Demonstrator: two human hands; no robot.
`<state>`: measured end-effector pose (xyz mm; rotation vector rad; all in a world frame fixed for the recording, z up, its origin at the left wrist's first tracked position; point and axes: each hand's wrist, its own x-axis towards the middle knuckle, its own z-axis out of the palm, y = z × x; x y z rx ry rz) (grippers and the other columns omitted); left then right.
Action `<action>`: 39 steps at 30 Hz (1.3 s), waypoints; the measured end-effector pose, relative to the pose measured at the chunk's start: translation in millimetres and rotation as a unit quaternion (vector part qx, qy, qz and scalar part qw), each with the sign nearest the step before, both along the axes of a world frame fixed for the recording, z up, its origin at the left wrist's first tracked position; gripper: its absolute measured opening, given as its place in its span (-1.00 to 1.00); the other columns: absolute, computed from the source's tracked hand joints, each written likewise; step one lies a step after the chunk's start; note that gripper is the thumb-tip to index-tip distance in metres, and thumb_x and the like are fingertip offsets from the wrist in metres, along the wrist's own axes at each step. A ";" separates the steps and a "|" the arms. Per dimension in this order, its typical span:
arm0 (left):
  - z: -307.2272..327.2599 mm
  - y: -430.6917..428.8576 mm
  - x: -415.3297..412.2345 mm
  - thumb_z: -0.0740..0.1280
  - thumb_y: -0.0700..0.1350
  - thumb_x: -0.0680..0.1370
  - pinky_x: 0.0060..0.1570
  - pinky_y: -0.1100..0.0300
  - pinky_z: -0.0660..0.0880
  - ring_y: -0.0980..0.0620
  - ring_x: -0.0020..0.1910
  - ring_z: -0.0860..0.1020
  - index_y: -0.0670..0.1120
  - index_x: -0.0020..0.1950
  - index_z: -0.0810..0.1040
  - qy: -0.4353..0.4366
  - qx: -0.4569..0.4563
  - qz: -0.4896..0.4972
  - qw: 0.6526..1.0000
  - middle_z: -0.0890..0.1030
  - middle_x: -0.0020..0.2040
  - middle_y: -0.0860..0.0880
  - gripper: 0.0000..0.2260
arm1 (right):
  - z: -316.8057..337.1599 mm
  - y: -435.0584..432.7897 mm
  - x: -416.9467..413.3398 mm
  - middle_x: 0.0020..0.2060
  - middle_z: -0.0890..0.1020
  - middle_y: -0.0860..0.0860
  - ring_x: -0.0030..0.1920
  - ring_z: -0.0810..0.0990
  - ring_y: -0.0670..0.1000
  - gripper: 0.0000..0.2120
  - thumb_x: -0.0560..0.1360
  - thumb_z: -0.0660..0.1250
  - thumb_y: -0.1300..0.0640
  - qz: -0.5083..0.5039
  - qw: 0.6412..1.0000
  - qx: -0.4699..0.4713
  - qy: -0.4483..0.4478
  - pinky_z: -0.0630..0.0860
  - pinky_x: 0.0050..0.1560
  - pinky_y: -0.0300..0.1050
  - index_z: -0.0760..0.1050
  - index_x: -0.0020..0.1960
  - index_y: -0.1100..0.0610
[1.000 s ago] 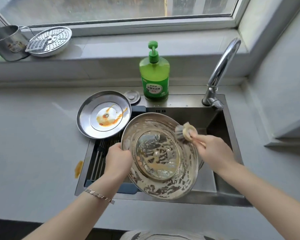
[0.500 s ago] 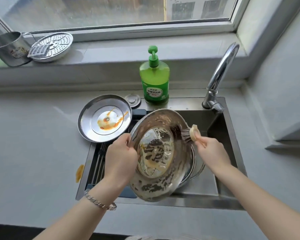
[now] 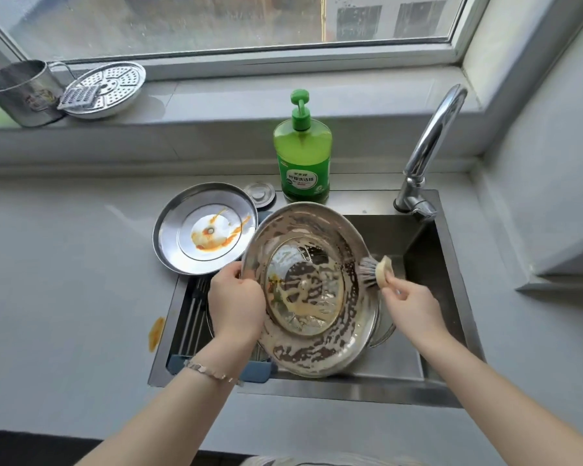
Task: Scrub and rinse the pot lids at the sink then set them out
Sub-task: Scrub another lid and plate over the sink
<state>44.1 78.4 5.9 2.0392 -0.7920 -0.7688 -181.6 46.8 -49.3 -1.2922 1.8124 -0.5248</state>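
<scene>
- Left hand (image 3: 236, 301) curls its fingers round the soapy pot lid (image 3: 310, 290) at its 9 o'clock rim, above the sink (image 3: 428, 264).
- Right hand (image 3: 411, 304) clamps its fingers on a dish brush (image 3: 376, 272), bristles against the lid's 3 o'clock edge.

left grip (image 3: 238, 299) clamped, right grip (image 3: 409, 302) pinching

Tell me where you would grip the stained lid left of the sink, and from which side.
By its rim, from the left. The stained lid lies hollow side up, so no knob shows; the raised rim gives fingers an edge to pinch. Its right side is crowded by the soapy lid that the left hand holds; the left side is free.
</scene>
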 end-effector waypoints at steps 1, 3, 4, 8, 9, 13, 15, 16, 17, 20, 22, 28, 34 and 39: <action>-4.7 -0.9 2.4 0.11 -0.37 0.46 -0.44 0.19 0.17 0.00 -0.45 0.25 -0.16 -0.39 0.34 0.016 0.013 0.030 0.999 0.34 -0.48 -0.02 -0.75 | -2.8 3.3 -3.7 -0.04 0.64 -0.03 -0.06 0.54 -0.04 -0.63 0.52 0.27 0.10 -0.021 0.999 0.003 -0.024 0.40 -0.06 -0.17 0.43 0.32 -0.05; -14.2 -1.2 5.8 0.11 -0.38 0.49 -0.47 0.22 0.19 0.01 -0.46 0.28 -0.16 -0.36 0.37 0.050 0.042 0.091 0.994 0.37 -0.45 -0.05 -0.75 | -7.2 3.0 -13.4 -0.10 0.62 -0.08 -0.09 0.54 -0.07 -0.55 0.47 0.35 0.09 -0.089 0.993 -0.009 -0.075 0.46 -0.03 -0.11 0.41 0.35 -0.01; -18.4 -0.3 6.2 0.11 -0.36 0.51 -0.48 0.22 0.21 0.02 -0.45 0.31 -0.16 -0.32 0.40 0.065 0.055 0.116 0.990 0.41 -0.41 -0.06 -0.76 | -9.7 0.4 -17.8 -0.01 0.62 -0.03 -0.03 0.55 -0.01 -0.49 0.44 0.39 0.05 -0.128 0.988 -0.004 -0.092 0.49 0.05 -0.02 0.39 0.36 0.03; -26.9 5.6 -1.3 0.14 -0.32 0.54 -0.37 0.18 0.38 -0.01 -0.33 0.46 -0.14 -0.10 0.48 0.152 0.067 0.183 0.969 0.51 -0.26 -0.08 -0.84 | -16.7 -7.9 -12.3 0.04 0.58 0.07 -0.23 0.48 -0.05 -0.25 0.28 0.50 -0.15 -0.191 0.964 0.090 -0.161 0.40 -0.27 -0.16 0.32 0.32 0.17; -28.1 6.0 -4.2 0.15 -0.32 0.54 -0.34 0.17 0.40 -0.03 -0.30 0.48 -0.13 -0.08 0.48 0.177 0.063 0.187 0.964 0.52 -0.24 -0.08 -0.84 | -16.8 -10.1 -6.6 -0.04 0.59 0.03 -0.34 0.42 -0.11 -0.29 0.27 0.51 -0.15 -0.180 0.959 0.105 -0.194 0.33 -0.38 -0.23 0.37 0.27 0.18; -31.8 9.9 -14.5 0.19 -0.32 0.55 -0.20 0.09 0.54 -0.07 -0.15 0.57 -0.03 -0.02 0.44 0.242 0.064 0.151 0.956 0.57 -0.13 -0.07 -0.81 | -16.0 -20.6 4.3 -0.23 0.64 0.10 -0.35 0.64 -0.01 -0.64 0.34 0.50 0.18 -0.185 0.943 0.103 -0.258 0.59 -0.37 -0.10 0.49 0.07 0.21; -33.7 13.7 -11.6 0.21 -0.34 0.53 -0.07 -0.01 0.58 -0.12 -0.09 0.60 -0.03 0.07 0.44 0.273 0.091 0.109 0.951 0.59 -0.06 -0.11 -0.76 | -16.7 -24.5 -1.3 -0.14 0.65 0.16 -0.16 0.66 0.14 -0.72 0.35 0.45 0.28 -0.168 0.958 0.072 -0.222 0.61 -0.06 0.11 0.51 0.03 0.18; -33.5 14.8 -7.2 0.23 -0.34 0.52 -0.10 0.00 0.59 -0.13 -0.10 0.61 -0.04 0.10 0.45 0.285 0.108 0.081 0.949 0.61 -0.04 -0.13 -0.75 | -15.6 -26.3 -6.0 -0.12 0.65 0.16 -0.13 0.65 0.14 -0.76 0.36 0.45 0.27 -0.146 0.965 0.058 -0.208 0.59 -0.02 0.12 0.52 -0.01 0.13; -31.5 15.0 -1.3 0.25 -0.32 0.51 -0.19 0.04 0.60 -0.12 -0.13 0.62 -0.05 0.11 0.45 0.289 0.120 0.047 0.949 0.61 -0.04 -0.14 -0.76 | -13.5 -28.5 -12.0 -0.10 0.65 0.14 -0.11 0.65 0.12 -0.78 0.37 0.45 0.25 -0.121 0.971 0.047 -0.201 0.59 -0.01 0.10 0.52 -0.04 0.08; -18.6 6.4 18.3 0.32 -0.21 0.51 -0.32 0.16 0.55 -0.04 -0.17 0.65 -0.05 0.11 0.46 0.229 0.102 -0.066 0.966 0.63 -0.07 -0.09 -0.80 | -0.8 -38.9 -27.8 -0.09 0.66 -0.01 -0.08 0.65 0.04 -0.74 0.38 0.45 0.22 -0.033 0.980 0.003 -0.196 0.58 -0.06 -0.05 0.51 -0.02 -0.05; -3.0 -7.2 28.0 0.34 -0.15 0.50 -0.36 0.29 0.51 0.10 -0.25 0.65 -0.01 0.07 0.51 0.170 0.076 -0.158 0.970 0.66 -0.17 0.01 -0.84 | 13.1 -46.1 -30.3 -0.16 0.69 -0.12 -0.11 0.67 -0.06 -0.69 0.37 0.45 0.24 0.047 0.979 -0.013 -0.197 0.56 -0.21 -0.30 0.55 -0.02 -0.13; 40.1 -35.1 26.2 0.27 -0.10 0.33 0.07 0.00 0.55 -0.02 -0.06 0.63 -0.01 -0.10 0.58 0.026 0.181 -0.474 0.861 0.67 -0.12 -0.04 -0.81 | 42.1 -59.7 -11.4 -0.05 0.67 -0.17 0.00 0.62 -0.15 -0.41 0.36 0.45 0.31 0.203 0.963 -0.037 -0.175 0.50 0.06 -0.20 0.47 0.15 -0.30; 34.4 -28.8 19.6 0.22 -0.21 0.49 -0.07 0.01 0.58 -0.02 -0.16 0.64 0.10 -0.22 0.59 0.011 0.129 -0.380 0.916 0.67 -0.24 0.01 -0.76 | 57.4 -47.0 5.2 -0.13 0.59 -0.20 -0.04 0.55 -0.06 -0.61 0.49 0.21 -0.24 0.040 0.980 -0.185 0.054 0.34 -0.30 -0.28 0.36 0.31 -0.29; 25.5 -25.1 -0.5 0.16 -0.10 0.59 -0.26 0.12 0.41 -0.09 -0.17 0.55 -0.01 -0.13 0.51 -0.143 0.102 -0.348 0.921 0.60 -0.20 -0.05 -0.83 | 65.7 -17.4 52.4 -0.26 0.55 -0.04 -0.32 0.47 0.01 -0.67 0.57 0.21 0.09 0.144 0.944 -0.287 0.079 0.37 -0.38 -0.13 0.42 0.31 -0.14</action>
